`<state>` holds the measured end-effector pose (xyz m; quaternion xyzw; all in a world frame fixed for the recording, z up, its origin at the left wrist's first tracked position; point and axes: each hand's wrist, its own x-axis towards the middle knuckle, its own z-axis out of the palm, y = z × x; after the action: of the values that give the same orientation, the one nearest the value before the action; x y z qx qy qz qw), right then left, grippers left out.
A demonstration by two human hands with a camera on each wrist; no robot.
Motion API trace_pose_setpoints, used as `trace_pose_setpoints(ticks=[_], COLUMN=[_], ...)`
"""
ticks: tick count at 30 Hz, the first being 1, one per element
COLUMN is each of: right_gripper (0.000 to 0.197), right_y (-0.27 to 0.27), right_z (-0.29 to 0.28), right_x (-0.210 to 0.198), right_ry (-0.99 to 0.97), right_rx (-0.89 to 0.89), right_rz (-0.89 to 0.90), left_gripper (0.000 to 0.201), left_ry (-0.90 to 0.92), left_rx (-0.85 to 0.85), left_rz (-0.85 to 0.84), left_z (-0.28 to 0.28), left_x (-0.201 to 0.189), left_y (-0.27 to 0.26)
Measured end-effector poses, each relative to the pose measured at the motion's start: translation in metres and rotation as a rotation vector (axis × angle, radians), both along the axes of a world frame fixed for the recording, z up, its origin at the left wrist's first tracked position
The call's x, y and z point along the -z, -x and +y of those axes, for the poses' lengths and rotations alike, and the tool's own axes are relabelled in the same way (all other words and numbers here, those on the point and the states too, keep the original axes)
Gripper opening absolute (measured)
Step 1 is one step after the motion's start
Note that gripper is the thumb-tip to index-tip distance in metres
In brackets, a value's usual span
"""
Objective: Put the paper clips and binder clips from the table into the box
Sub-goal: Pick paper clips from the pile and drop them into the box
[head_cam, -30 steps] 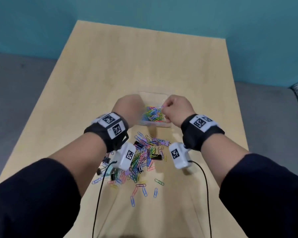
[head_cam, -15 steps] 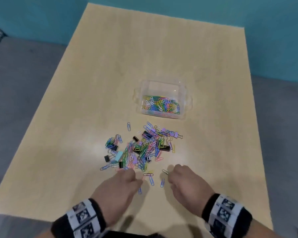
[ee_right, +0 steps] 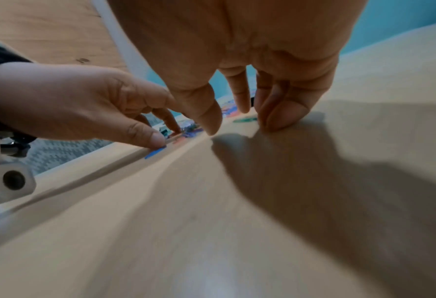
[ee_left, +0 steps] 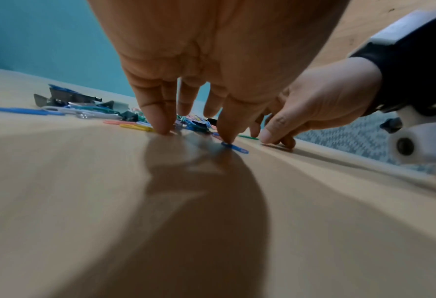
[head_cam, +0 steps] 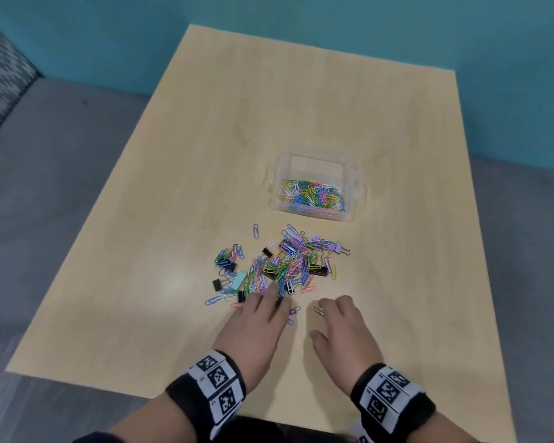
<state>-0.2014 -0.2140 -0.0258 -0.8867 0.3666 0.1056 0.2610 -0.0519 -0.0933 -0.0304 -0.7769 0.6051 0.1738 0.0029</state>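
A clear plastic box [head_cam: 352,174] holding coloured paper clips stands past the middle of the table. In front of it lies a loose pile of paper clips and binder clips [head_cam: 285,266]. My left hand [head_cam: 275,302] rests at the pile's near edge with its fingers spread downward. Its fingertips [ee_left: 160,129] touch the table, and the thumb presses on a blue paper clip [ee_left: 234,148]. My right hand [head_cam: 330,306] is just to the right, fingertips [ee_right: 275,121] on the wood. A lone green paper clip [head_cam: 318,311] lies beside them. Neither hand grips anything.
The light wooden table [head_cam: 173,219] ends near my wrists at its front edge. A teal wall runs behind it, with grey floor on both sides. A black binder clip [head_cam: 217,284] and a pale blue one [head_cam: 239,280] lie at the pile's left.
A second ago both hands were over the box. They pulled back to the pile's near edge, and the left fingers now reach onto the nearest clips.
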Motion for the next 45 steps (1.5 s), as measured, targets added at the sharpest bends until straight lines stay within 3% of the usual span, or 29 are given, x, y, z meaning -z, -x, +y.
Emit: trace_pose_setpoints(ticks=[6,11,16,21,27,32,38,42,45], right_gripper=[0.039,0.039,0.068,0.074,0.069,0.063,0.054,0.046,0.035], right_y=[0.003,-0.004,-0.03,-0.022,0.018,0.027,0.019,0.029,0.042], right_z=[0.017,0.015,0.005,-0.006,-0.026,-0.037,-0.024,-0.019,-0.012], right_x=[0.002,-0.001,-0.001,0.003,0.0,-0.001,-0.003,-0.005,-0.004], right_ry=[0.001,-0.005,0.106,0.243,0.298,0.26,0.221,0.207,0.184], right_rx=[-0.161,-0.138,-0.242,-0.326,-0.408,-0.321,-0.253,-0.196,-0.184], right_rz=[-0.027,-0.065,0.022,0.056,0.076,0.045,-0.078,-0.132,-0.141], left_gripper=[0.048,0.078,0.067,0.06,0.04,0.068,0.069,0.056,0.067], left_ry=[-0.002,-0.035,-0.078,0.004,0.11,0.118,-0.038,-0.054,-0.022], left_rx=[0.097,0.031,0.152,0.182,0.185,0.069,0.181,0.225,0.146], left_rz=[0.008,0.04,-0.005,-0.02,0.003,-0.038,-0.178,-0.136,-0.086], left_z=[0.007,-0.006,-0.014,0.006,0.005,-0.033,-0.057,-0.035,-0.035], left_x=[0.005,0.015,0.026,0.025,0.02,0.006,0.0,-0.001,0.008], left_y=[0.004,-0.006,-0.012,-0.017,-0.019,-0.017,-0.009,-0.006,-0.007])
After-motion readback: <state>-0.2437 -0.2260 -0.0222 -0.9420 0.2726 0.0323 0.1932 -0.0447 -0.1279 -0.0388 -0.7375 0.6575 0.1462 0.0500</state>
